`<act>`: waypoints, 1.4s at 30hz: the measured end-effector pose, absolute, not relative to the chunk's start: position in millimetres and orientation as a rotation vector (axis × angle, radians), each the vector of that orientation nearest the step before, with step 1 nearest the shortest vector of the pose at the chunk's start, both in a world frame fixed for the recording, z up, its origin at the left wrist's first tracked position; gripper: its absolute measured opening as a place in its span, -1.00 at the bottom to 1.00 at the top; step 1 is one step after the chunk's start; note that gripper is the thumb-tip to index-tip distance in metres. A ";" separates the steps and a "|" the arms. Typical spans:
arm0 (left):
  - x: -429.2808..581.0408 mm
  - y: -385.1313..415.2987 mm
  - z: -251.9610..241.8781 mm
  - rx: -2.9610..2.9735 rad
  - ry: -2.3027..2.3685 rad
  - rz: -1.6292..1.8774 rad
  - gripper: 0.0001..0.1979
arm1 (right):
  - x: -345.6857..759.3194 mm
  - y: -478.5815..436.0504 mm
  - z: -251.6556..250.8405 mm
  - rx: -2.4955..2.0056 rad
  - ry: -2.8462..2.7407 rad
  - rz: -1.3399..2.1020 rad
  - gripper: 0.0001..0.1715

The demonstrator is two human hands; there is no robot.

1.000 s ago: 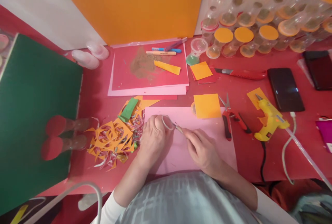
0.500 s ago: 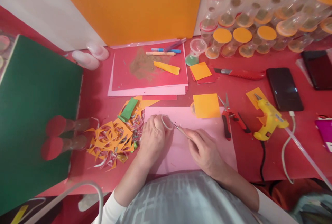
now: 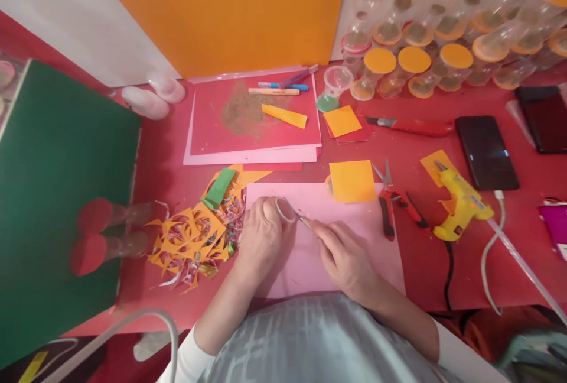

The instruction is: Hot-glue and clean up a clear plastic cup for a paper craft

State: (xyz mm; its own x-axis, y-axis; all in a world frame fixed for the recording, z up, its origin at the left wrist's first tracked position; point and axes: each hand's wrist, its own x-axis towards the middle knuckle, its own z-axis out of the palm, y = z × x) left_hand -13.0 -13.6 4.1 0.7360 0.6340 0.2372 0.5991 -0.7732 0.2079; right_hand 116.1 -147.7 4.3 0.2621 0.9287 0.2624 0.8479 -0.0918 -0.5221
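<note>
Left hand (image 3: pixel 262 232) is gripping a small clear cup (image 3: pixel 286 210), the fingers curling around its far side and leaving its round rim facing right. The right hand (image 3: pixel 345 253) is closing on a thin tool (image 3: pixel 307 223), pinching it and pointing its metal tip at the rim; whether the tip is touching the rim is too small to tell. Both hands are resting low over a pink sheet (image 3: pixel 310 270), which is lying on the red tabletop (image 3: pixel 162 158) in front of the person.

Just beyond the right hand, an orange paper square (image 3: pixel 353 181) is lying on the sheet's far edge, partly covering something round. Red-handled scissors (image 3: pixel 388 195) are lying open across the sheet's right edge. Farther right, a yellow glue gun (image 3: pixel 460 203) is lying near a black phone (image 3: pixel 486 152). A heap of paper scraps (image 3: pixel 195 235) is spreading out left of the left hand, with a green piece (image 3: pixel 220 187) lying on top. At the far right, clear containers (image 3: pixel 414 61) with orange lids are standing in rows.
</note>
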 end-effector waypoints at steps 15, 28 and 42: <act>-17.6 -11.3 -1.5 2.838 0.943 0.474 -0.84 | 116.0 -148.9 3.5 -1.994 -1.648 0.111 -0.63; -14.0 -11.6 6.4 2.841 0.926 0.457 -0.83 | 112.1 -147.6 1.4 -2.029 -1.709 -0.007 -0.69; -16.1 -11.4 1.4 2.822 0.961 0.482 -0.85 | 118.1 -148.6 5.7 -1.939 -1.562 0.254 -0.62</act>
